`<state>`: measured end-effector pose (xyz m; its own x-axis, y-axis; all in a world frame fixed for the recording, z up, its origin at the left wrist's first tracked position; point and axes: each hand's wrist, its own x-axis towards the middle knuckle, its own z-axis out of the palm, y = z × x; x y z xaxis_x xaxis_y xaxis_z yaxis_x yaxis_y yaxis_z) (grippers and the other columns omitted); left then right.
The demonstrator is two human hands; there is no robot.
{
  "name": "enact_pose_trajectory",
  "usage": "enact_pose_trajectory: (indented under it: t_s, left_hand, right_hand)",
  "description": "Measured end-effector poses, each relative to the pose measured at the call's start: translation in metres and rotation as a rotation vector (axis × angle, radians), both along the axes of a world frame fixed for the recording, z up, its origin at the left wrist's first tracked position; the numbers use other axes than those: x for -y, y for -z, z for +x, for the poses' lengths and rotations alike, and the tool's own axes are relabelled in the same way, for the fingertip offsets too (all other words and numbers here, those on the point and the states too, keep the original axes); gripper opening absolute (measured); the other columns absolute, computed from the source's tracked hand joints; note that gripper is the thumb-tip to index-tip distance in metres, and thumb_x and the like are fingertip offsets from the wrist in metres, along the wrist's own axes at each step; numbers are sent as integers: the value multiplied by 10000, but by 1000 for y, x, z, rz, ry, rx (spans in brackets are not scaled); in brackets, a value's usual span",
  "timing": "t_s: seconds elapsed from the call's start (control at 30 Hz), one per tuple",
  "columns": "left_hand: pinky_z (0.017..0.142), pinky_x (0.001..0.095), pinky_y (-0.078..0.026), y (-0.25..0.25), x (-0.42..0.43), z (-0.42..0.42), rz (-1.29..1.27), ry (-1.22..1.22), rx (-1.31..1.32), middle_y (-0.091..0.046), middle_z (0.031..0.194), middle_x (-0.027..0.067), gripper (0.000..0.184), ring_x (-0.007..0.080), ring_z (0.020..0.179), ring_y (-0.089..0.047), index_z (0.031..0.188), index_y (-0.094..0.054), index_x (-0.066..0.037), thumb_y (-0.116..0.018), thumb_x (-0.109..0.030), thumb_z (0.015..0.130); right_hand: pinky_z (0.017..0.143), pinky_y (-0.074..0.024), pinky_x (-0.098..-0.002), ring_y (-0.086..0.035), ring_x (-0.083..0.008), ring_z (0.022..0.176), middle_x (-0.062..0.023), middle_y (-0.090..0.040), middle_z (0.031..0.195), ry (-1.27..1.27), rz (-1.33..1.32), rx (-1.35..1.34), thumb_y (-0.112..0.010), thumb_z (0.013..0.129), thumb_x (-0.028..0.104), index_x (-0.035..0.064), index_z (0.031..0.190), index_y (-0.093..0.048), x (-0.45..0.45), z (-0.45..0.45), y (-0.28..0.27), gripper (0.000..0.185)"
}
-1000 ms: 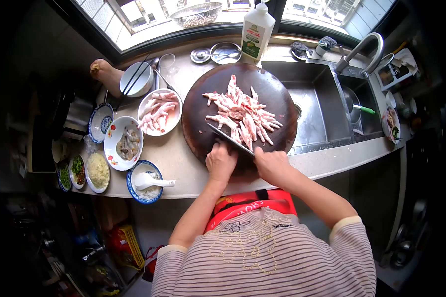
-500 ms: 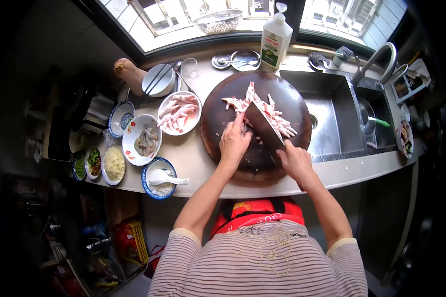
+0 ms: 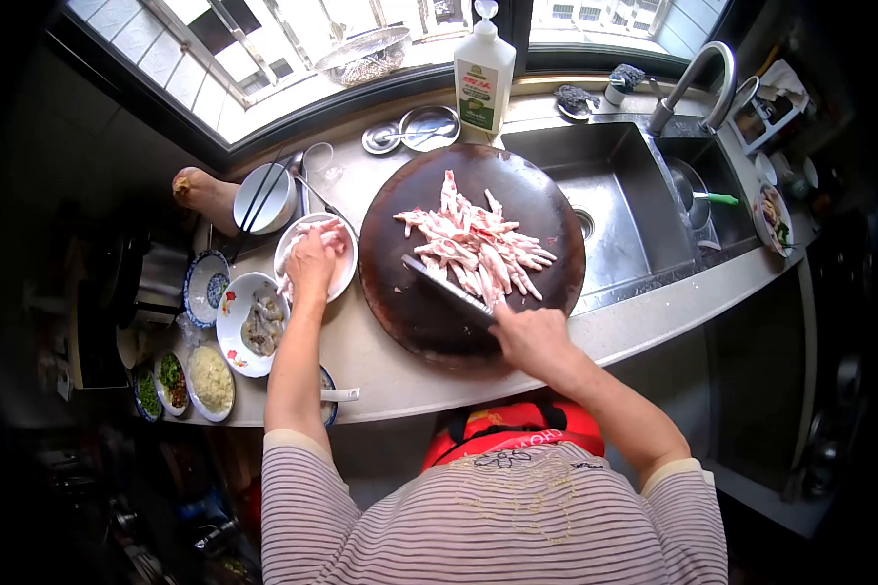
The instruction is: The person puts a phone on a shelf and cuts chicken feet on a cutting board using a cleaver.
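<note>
My left hand (image 3: 310,263) is down in a white bowl (image 3: 349,271), touching the raw chicken feet (image 3: 328,234) in it. Its fingers are blurred among the feet, so whether they grip any is unclear. In my right hand (image 3: 535,341) is a cleaver (image 3: 449,285), its handle inside the closed fingers. The blade lies low over the near side of a round, dark chopping board (image 3: 410,327), beside a heap of pale chicken feet (image 3: 478,239).
Left of the board stand a flowered bowl of shrimp (image 3: 261,327), a dish of minced garlic (image 3: 211,378) and a white bowl with chopsticks (image 3: 265,198). A white pump bottle (image 3: 484,78) stands behind the board; a steel sink (image 3: 615,195) lies to its right.
My left hand has left the board and moved left into the bowl of chicken feet. The cleaver has come nearer me, its blade now turned along the heap's near edge. The view has shifted.
</note>
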<state>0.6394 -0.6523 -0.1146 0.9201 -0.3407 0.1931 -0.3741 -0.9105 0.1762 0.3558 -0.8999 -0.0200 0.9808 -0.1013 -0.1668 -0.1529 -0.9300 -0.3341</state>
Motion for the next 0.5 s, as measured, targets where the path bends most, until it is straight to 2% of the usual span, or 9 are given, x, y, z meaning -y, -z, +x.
enact_pose_trajectory:
  t_s: [0.13, 0.17, 0.2, 0.27, 0.33, 0.37, 0.43, 0.47, 0.5]
  left_hand:
    - [664, 421, -497, -49, 17, -27, -483, -34, 33, -632, 798, 153, 157, 311, 757, -633, 920, -576, -30, -589, -161, 834]
    - [529, 339, -495, -56, 20, -35, -663, -48, -269, -632, 742, 118, 163, 218, 638, -633, 919, -572, -27, -533, -184, 903]
    - [459, 257, -482, -41, 20, -39, -1068, 20, -603, -636, 759, 77, 176, 134, 607, -617, 920, -567, -34, -515, -202, 924]
    - [520, 250, -529, -62, 46, -92, -1392, 54, -1059, -642, 806, 82, 203, 149, 654, -635, 1041, -533, -30, -501, -200, 935]
    - [602, 270, -537, -47, 58, -123, -1369, 43, -1335, -649, 905, 110, 279, 190, 790, -651, 1151, -504, -10, -455, -201, 953]
    - [606, 261, -527, -38, 65, -136, -1359, -14, -1444, -636, 887, 90, 290, 164, 765, -635, 1165, -507, -6, -487, -184, 937]
    - [601, 245, -509, -12, 70, -149, -1090, 83, -1320, -610, 896, 67, 320, 132, 713, -605, 1184, -512, 6, -526, -167, 916]
    - [578, 261, -492, -7, 72, -152, -1120, 140, -1175, -564, 860, 59, 244, 118, 653, -571, 1058, -580, 7, -606, -112, 846]
    - [576, 282, -490, -2, 71, -159, -780, 212, -681, -547, 868, 70, 321, 137, 642, -571, 1088, -583, 20, -649, -104, 798]
  right_hand:
    - [594, -484, -491, -642, -370, 637, -184, -637, 662, 130, 18, -30, -578, 857, 280, 33, 912, -537, 15, 0, 5, 257]
    - [615, -482, -502, -641, -384, 660, -196, -637, 676, 136, 42, -42, -581, 854, 280, 26, 918, -536, 16, 0, 6, 266]
    - [627, -480, -507, -639, -391, 670, -202, -636, 681, 140, 52, -43, -581, 854, 278, 22, 908, -537, 15, 1, 5, 265]
    - [651, -476, -516, -634, -405, 690, -213, -634, 691, 146, 68, -52, -580, 854, 275, 16, 888, -538, 15, 1, 3, 264]
    - [658, -476, -516, -633, -408, 695, -213, -635, 698, 138, 81, -49, -580, 854, 273, 14, 865, -543, 16, 1, 6, 262]
    - [662, -476, -516, -633, -409, 698, -214, -636, 701, 140, 88, -47, -580, 854, 272, 13, 854, -545, 17, 0, 8, 261]
    - [679, -469, -515, -625, -415, 725, -226, -634, 725, 130, 107, -73, -580, 853, 285, 10, 836, -543, 16, -2, 6, 278]
    - [681, -462, -517, -618, -419, 733, -236, -628, 732, 121, 117, -85, -577, 855, 294, 9, 838, -538, 14, -2, 4, 289]
    - [684, -456, -520, -610, -424, 742, -245, -623, 739, 112, 128, -95, -574, 858, 304, 8, 840, -533, 13, -2, 2, 300]
